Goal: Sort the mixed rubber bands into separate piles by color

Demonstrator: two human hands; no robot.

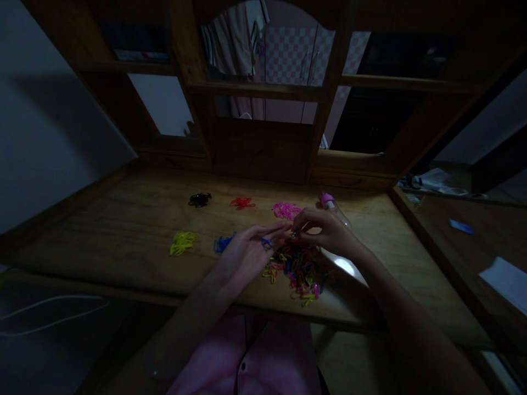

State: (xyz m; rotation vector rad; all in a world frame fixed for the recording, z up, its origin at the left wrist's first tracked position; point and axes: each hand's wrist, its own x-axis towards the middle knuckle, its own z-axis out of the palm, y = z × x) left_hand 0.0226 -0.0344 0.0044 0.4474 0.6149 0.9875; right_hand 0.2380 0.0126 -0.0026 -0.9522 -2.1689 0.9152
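Observation:
A mixed heap of coloured rubber bands (pixel 298 271) lies on the wooden desk (pixel 123 230) in front of me. My left hand (pixel 247 252) hovers palm up just left of the heap, fingers loosely stretched, with a blue band across its fingers. My right hand (pixel 325 230) is above the heap, fingertips pinched together on a small band next to the left fingertips. Sorted small piles lie beyond: yellow (pixel 182 242), blue (pixel 222 243), black (pixel 200 199), red (pixel 242 203), pink (pixel 287 210).
A clear bottle with a pink cap (pixel 334 209) lies behind my right hand. A wooden hutch with shelves (pixel 263 88) rises at the desk's back. Papers (pixel 508 282) and small items sit on a side surface to the right. The scene is dim.

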